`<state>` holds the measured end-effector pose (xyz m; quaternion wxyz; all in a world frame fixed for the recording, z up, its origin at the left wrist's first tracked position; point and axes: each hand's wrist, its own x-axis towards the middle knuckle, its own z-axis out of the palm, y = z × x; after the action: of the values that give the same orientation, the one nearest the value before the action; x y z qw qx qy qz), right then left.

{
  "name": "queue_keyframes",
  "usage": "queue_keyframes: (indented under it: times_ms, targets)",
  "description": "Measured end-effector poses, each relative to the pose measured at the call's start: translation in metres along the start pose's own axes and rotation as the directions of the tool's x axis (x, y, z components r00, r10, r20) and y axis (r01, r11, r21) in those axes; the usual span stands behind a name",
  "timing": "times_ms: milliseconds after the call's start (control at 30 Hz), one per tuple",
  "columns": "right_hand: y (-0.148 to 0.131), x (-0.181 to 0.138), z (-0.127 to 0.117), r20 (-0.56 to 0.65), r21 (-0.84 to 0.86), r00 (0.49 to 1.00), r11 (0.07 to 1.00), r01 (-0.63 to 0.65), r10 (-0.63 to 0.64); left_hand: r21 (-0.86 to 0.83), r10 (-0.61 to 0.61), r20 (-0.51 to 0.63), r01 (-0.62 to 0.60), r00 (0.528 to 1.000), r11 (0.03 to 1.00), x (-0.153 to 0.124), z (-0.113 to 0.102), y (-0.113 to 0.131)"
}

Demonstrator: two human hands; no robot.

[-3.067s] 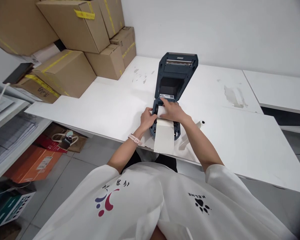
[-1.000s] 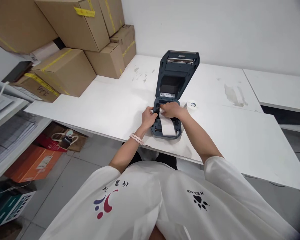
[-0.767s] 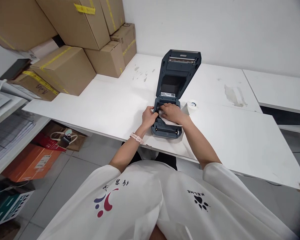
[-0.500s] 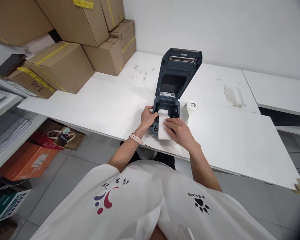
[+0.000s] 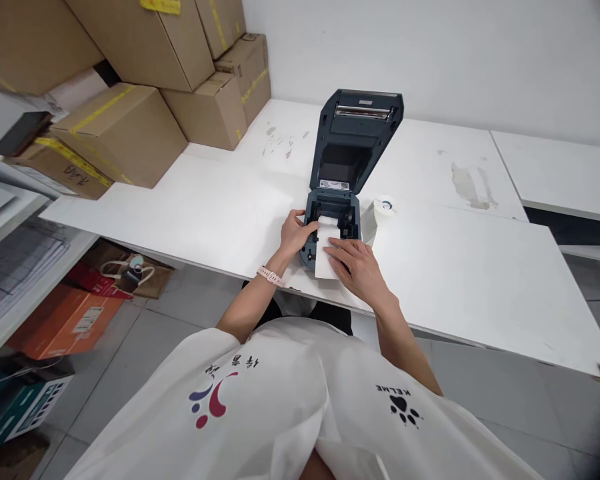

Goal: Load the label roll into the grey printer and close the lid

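Note:
A dark blue-grey label printer stands near the table's front edge, its lid tilted up and back. Inside it sits a white label roll, and a strip of label paper hangs out over the front. My left hand clasps the printer's left wall, fingers outside and thumb reaching in to the paper. Across the strip lie the stretched fingers of my right hand, touching its right side; its thumb is partly hidden. Just right of the printer, a second white roll has a loose strip trailing toward the front.
The white table bears cardboard boxes stacked at the back left. A white wall rises behind. At the lower left are a shelf with papers and an orange box on the floor.
My right hand has shifted slightly down and left along the label strip, which now lies straighter. My left hand keeps its place on the printer. The view has moved a little.

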<state>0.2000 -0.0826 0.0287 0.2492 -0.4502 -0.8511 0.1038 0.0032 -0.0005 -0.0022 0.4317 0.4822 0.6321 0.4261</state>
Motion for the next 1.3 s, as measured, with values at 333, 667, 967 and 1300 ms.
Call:
queue_keyframes:
  times_ms: [333,667,967,1300]
  targets:
    - [0.013,0.015,-0.016,-0.247,0.285,0.962,0.958,-0.045,0.119,-0.048,0.036,0.121,-0.031,0.992,0.998,-0.063,-0.003,-0.001]
    - [0.119,0.189,-0.08,-0.219,0.57,0.937,0.815,-0.105,0.273,-0.141,0.023,0.18,0.003,0.983,0.99,-0.088,-0.01,-0.012]
    - [0.038,0.075,-0.044,-0.25,0.671,0.915,0.738,-0.072,0.316,-0.353,-0.058,0.321,0.177,0.945,0.919,-0.074,-0.034,-0.018]
    - [0.037,0.012,0.01,0.064,0.716,0.832,0.556,-0.423,0.551,-0.29,-0.124,0.306,0.216,0.944,0.932,-0.078,-0.024,0.009]
